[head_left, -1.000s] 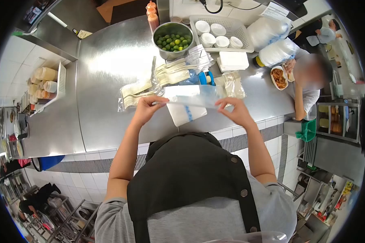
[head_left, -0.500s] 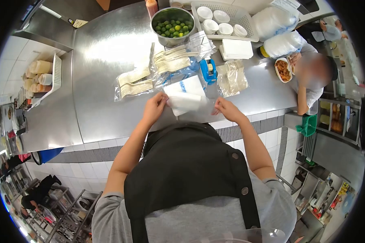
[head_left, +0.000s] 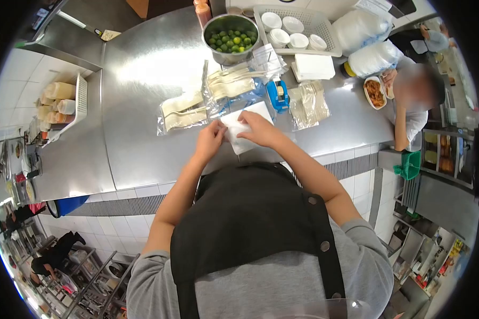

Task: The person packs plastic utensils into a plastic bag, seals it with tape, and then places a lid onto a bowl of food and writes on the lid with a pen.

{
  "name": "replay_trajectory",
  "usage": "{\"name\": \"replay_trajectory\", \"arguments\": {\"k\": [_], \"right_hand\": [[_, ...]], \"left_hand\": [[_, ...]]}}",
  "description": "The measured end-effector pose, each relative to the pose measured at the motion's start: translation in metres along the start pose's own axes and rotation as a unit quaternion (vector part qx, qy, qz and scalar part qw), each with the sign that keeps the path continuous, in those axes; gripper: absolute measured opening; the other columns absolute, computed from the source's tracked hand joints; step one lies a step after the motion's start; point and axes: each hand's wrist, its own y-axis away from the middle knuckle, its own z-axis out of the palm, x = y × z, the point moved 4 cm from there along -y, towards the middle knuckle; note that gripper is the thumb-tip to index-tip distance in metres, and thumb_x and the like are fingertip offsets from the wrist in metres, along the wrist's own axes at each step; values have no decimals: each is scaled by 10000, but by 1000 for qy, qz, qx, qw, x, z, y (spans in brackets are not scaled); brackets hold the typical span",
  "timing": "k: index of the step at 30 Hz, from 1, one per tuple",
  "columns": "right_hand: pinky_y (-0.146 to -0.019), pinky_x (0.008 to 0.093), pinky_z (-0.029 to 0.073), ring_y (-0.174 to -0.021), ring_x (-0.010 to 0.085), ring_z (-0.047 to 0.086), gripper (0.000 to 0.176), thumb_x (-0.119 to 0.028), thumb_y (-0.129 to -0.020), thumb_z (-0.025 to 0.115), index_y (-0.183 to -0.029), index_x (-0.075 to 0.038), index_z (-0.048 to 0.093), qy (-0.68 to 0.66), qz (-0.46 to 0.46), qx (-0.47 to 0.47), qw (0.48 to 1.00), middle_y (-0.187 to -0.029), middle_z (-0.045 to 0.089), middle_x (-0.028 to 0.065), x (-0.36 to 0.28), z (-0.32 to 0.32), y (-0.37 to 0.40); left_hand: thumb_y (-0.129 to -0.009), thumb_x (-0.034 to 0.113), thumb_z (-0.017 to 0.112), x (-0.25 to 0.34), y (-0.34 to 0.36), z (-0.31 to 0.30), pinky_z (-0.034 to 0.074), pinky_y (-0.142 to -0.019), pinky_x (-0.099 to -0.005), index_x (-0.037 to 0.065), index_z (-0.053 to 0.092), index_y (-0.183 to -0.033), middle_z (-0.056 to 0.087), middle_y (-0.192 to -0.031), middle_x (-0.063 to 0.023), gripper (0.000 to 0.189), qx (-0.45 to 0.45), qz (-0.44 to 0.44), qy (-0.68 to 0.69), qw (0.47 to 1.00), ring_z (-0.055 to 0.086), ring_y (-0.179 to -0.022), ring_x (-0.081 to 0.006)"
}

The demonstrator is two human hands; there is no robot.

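A white folded napkin point(head_left: 232, 132) lies between my two hands at the near side of the counter, with part of it hidden under my fingers. My left hand point(head_left: 212, 139) is closed in a pinch on its left end. Reaching over from the right, my right hand point(head_left: 256, 129) has its thumb and fingers bent onto the same napkin, close to my left fingertips. Beneath is a stack of white napkins point(head_left: 262, 109). Just beyond are packs of wrapped pale cutlery point(head_left: 183, 112) and a bundle of pale forks or spoons point(head_left: 230, 85). A blue tape dispenser point(head_left: 277, 96) stands to the right.
A metal pot point(head_left: 230, 56) of green limes and a white basket point(head_left: 327, 51) with small bowls stand at the back. Clear-wrapped flat packets point(head_left: 310, 106) lie right of the dispenser. A person point(head_left: 410, 101) sits at the right by a dish of food point(head_left: 375, 94).
My right hand has swung left from the clear plastic end and now works beside my left hand. The clear plastic, stretched rightward earlier, no longer shows. The view has shifted slightly.
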Motion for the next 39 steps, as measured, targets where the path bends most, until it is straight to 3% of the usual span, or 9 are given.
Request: {"name": "replay_trajectory", "arguments": {"k": [9, 10, 13, 16, 20, 26, 29, 32, 39], "right_hand": [[-697, 271, 506, -765, 116, 638, 162, -50, -778, 815, -817, -14, 662, -306, 125, -47, 943, -822, 702, 51, 32, -12, -5], [-702, 268, 511, -770, 120, 645, 152, -41, -785, 811, -825, -14, 667, -347, 135, -11, 928, -825, 704, 53, 27, -26, -4], [-738, 259, 533, -810, 130, 670, 122, -11, -818, 788, -868, -14, 676, -474, 180, 116, 854, -850, 711, 65, 18, -46, -11], [-729, 242, 516, -777, 105, 642, 125, -18, -841, 781, -896, -22, 669, -494, 170, 204, 828, -844, 702, 52, 8, -50, -22], [-686, 234, 491, -727, 81, 607, 144, -33, -835, 787, -896, -27, 656, -420, 150, 256, 858, -814, 688, 29, -7, -46, -26], [-644, 252, 521, -738, 103, 650, 103, -60, -893, 715, -966, -9, 664, -298, 116, 314, 894, -808, 680, 39, 10, -82, 0], [-644, 262, 537, -727, 119, 655, 102, -71, -914, 686, -978, 3, 658, -295, 192, 427, 833, -855, 676, 59, 59, -113, 30], [-701, 275, 565, -783, 160, 669, 155, -127, -955, 659, -1046, -2, 643, -252, 313, 265, 876, -938, 666, 78, 84, -117, 41], [-614, 315, 598, -682, 182, 646, 185, -153, -945, 681, -927, 30, 662, -360, 379, 203, 828, -860, 672, 96, 102, -86, 25]], "left_hand": [[-991, 136, 617, 30, -2, 0, 477, -604, -280, 37, 622, -1018, 654, -724, -56, 103, 120, 24, 44, 992, 614, -661, -104], [-991, 120, 615, 46, 2, -5, 499, -696, -277, 54, 554, -1191, 663, -994, -102, 219, 155, 33, 87, 983, 635, -853, -125], [-946, 95, 682, 66, -11, 3, 547, -750, -322, 94, 348, -1437, 576, -1230, -171, 593, 208, 86, 222, 949, 646, -977, -207], [-903, 33, 710, 108, -16, 16, 564, -805, -340, 135, 149, -1538, 485, -1341, -214, 854, 73, -61, 436, 895, 623, -1058, -238], [-834, -72, 701, 123, -34, 16, 567, -885, -392, 173, 131, -1563, 596, -1214, -218, 957, 85, -10, 395, 915, 645, -1092, -271], [-811, -112, 682, 129, -32, -12, 588, -825, -342, 184, 197, -1517, 623, -1139, -190, 907, 83, 33, 357, 930, 683, -981, -238], [-819, -100, 691, 114, -30, -33, 570, -770, -298, 165, 348, -1402, 626, -1074, -155, 727, 92, 0, 311, 946, 675, -950, -194], [-844, -82, 676, 106, -29, -43, 534, -754, -260, 98, 521, -1328, 651, -1048, -109, 540, 68, -17, 268, 961, 653, -903, -138], [-863, -95, 617, 122, -20, -44, 513, -820, -250, 39, 564, -1395, 660, -1173, -87, 552, 48, 1, 275, 960, 631, -942, -114]]}}
